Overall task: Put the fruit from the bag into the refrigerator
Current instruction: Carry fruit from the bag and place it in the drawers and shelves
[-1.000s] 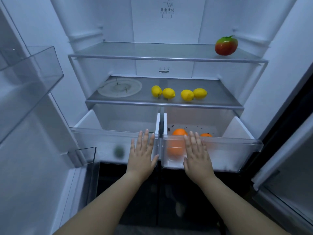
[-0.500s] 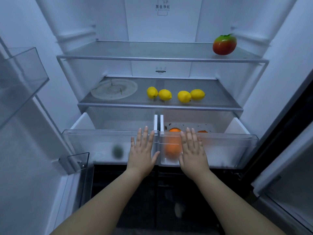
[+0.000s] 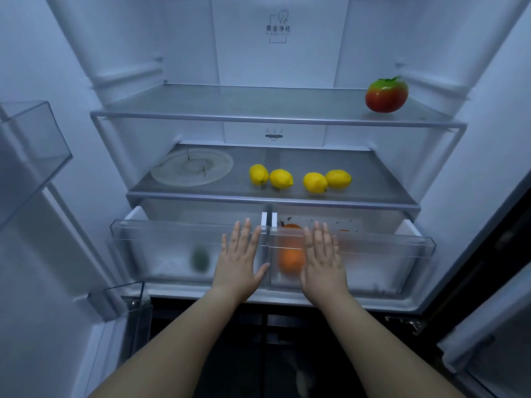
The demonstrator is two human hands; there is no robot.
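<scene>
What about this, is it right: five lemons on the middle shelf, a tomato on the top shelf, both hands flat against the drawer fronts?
Not quite: the head view shows four lemons on the middle shelf, not five. The tomato is on the top shelf; left hand and right hand lie flat against the drawer fronts.

The refrigerator (image 3: pixel 278 67) stands open. A red-and-green fruit (image 3: pixel 386 94) sits at the right end of the top shelf (image 3: pixel 230 104). Four yellow lemons (image 3: pixel 281 178) lie in a loose row on the middle shelf (image 3: pixel 373 173). An orange (image 3: pixel 290 258) shows through the right drawer (image 3: pixel 388 254), and a blurred green fruit (image 3: pixel 200 258) through the left drawer (image 3: pixel 161 248).
</scene>
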